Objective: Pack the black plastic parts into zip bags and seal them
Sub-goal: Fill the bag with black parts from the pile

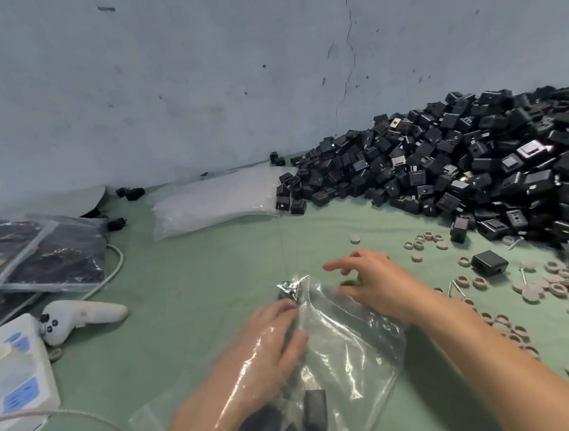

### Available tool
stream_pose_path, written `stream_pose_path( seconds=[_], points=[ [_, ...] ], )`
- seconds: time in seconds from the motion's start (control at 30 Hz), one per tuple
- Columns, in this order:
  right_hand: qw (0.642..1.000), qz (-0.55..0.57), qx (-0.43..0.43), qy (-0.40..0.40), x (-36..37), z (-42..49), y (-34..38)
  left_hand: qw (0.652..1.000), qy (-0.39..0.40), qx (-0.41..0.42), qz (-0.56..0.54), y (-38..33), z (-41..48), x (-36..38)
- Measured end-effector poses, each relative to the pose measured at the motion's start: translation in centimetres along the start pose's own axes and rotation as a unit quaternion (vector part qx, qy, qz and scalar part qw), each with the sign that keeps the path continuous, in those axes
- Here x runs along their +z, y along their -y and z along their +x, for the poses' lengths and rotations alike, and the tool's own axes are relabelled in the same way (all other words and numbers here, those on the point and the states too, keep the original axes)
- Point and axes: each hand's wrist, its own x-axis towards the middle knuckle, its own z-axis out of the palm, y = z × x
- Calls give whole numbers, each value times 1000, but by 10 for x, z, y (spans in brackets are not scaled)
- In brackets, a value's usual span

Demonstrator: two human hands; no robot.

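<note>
- A stack of filled clear zip bags packed with dark parts (pixel 39 257) lies at the far left edge of the green cloth-covered table (pixel 212 273).
- Just in front of them sit a white power strip with blue sockets (pixel 18 376) and a white handheld controller with small dark buttons (pixel 82 315). A pale cable (pixel 113 264) curves past the bags.
- Further back, against the grey wall (pixel 196 85), lies a flat bundle of empty clear zip bags (pixel 213 204).
- The left hand (pixel 274 347) is pushed inside a crumpled clear zip bag (pixel 350 354) at the near centre and shows through the film. Its fingers are bent over something dark, but the blur makes it impossible to tell whether they grip it.
- Black boxy plastic parts (pixel 316 415) already lie inside that bag, near the wrist.
- The right hand (pixel 375 283) is over the bag's far corner, with its fingers spread and loosely bent, holding nothing.
- A big heap of black boxy plastic parts (pixel 461 165) fills the right side against the wall, with one part touching the bundle of empty bags.
- Beige round caps (pixel 540 285) and a few screws are scattered in front of the heap.
</note>
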Motion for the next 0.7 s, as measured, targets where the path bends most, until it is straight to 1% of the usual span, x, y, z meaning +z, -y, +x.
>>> stream_pose_path(
  seconds=[0.07,0.13,0.2,0.33,0.4,0.5,0.57,0.6,0.63,0.7],
  points=[
    [1000,-11,-17,14,9,3,3,997,-14,32,64,3,1,-3],
    [998,-50,-21,7,15,4,7,996,-5,50,76,2,3,-7],
    [997,-74,-24,-15,20,4,12,993,-14,68,90,0,3,-9],
    [996,-77,-16,-38,28,3,21,996,-41,66,53,-6,-2,-9],
    [995,-89,11,-46,26,4,21,993,-44,77,83,-6,-3,-11],
    [981,-134,109,-89,11,1,7,993,15,58,104,-3,-1,-15],
    [968,-141,165,-124,0,-3,-2,992,54,33,110,-2,1,-17],
    [969,-125,161,-140,-2,-5,-1,990,69,24,121,-5,3,-18],
    [975,-98,129,-151,-2,-7,4,988,80,18,133,-8,5,-19],
    [989,-45,24,-140,6,-12,24,983,85,21,164,-12,9,-20]
  ],
)
